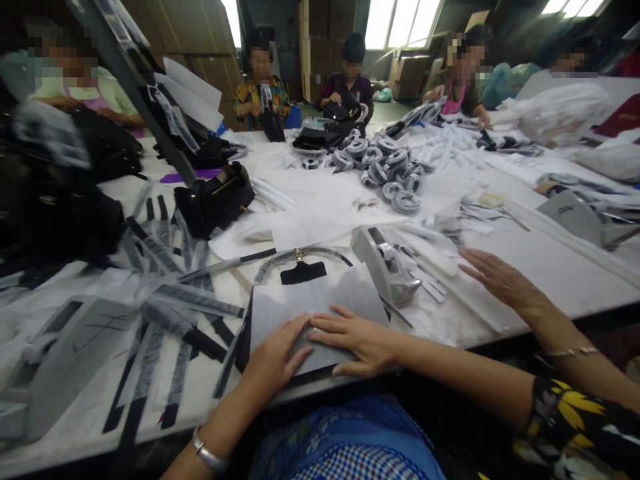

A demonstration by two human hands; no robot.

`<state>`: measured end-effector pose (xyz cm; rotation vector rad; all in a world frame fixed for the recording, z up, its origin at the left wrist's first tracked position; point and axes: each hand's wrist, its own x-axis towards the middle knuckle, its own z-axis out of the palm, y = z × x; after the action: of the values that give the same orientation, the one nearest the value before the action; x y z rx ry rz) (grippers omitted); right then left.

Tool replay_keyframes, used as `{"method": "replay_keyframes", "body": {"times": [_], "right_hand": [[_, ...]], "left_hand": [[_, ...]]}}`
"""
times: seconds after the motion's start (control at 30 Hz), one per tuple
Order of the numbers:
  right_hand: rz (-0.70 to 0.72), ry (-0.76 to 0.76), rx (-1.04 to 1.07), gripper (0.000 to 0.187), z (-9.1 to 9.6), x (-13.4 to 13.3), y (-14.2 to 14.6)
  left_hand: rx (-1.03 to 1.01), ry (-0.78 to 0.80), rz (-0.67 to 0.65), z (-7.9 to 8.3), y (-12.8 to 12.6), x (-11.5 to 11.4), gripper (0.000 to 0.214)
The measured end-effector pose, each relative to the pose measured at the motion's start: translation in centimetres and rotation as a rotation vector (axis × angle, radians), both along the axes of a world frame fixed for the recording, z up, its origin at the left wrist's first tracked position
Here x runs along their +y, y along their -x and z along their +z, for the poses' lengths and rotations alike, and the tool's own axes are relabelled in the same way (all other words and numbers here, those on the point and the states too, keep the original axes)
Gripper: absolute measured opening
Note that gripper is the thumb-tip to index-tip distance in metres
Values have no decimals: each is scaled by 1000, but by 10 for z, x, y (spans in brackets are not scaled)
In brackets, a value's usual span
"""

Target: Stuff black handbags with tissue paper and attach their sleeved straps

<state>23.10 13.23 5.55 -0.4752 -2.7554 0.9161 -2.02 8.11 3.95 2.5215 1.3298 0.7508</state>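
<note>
A black handbag (244,347) lies in front of me at the table's near edge, mostly covered by a pale sheet (320,293). Flat on that sheet rests my left hand (275,350), with a silver bangle on its wrist. My right hand (357,340) presses beside it, fingers spread, their tips close to the left fingers. Neither hand grips anything. Beyond the sheet shows the bag's curved, wrapped handle (265,263), with a gold-coloured clasp and a black tag (303,273). How much of the bag lies beneath the sheet is hidden.
Grey tape dispensers stand to the right (373,260) and left (80,367). Plastic-wrapped straps (175,360) lie at left. Another black handbag (220,197) and coiled straps (395,167) sit farther off. A co-worker's hand (500,277) reaches in from the right; several people work opposite.
</note>
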Motion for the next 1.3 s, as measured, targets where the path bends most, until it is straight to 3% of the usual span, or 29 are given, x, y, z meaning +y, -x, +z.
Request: {"method": "replay_keyframes", "body": {"times": [0.07, 0.17, 0.3, 0.63, 1.3], "right_hand": [[-118, 97, 103, 56, -4, 2, -3], [-248, 98, 172, 39, -12, 4, -1], [-188, -18, 130, 40, -17, 4, 6], [-127, -143, 83, 46, -29, 4, 0], [-239, -112, 140, 41, -35, -1, 2]], "left_hand": [[-24, 39, 61, -17, 6, -2, 51], [-58, 46, 62, -21, 8, -9, 46], [-76, 53, 11, -13, 6, -8, 37], [-16, 30, -34, -12, 7, -6, 30], [30, 2, -69, -12, 4, -3, 29]]}}
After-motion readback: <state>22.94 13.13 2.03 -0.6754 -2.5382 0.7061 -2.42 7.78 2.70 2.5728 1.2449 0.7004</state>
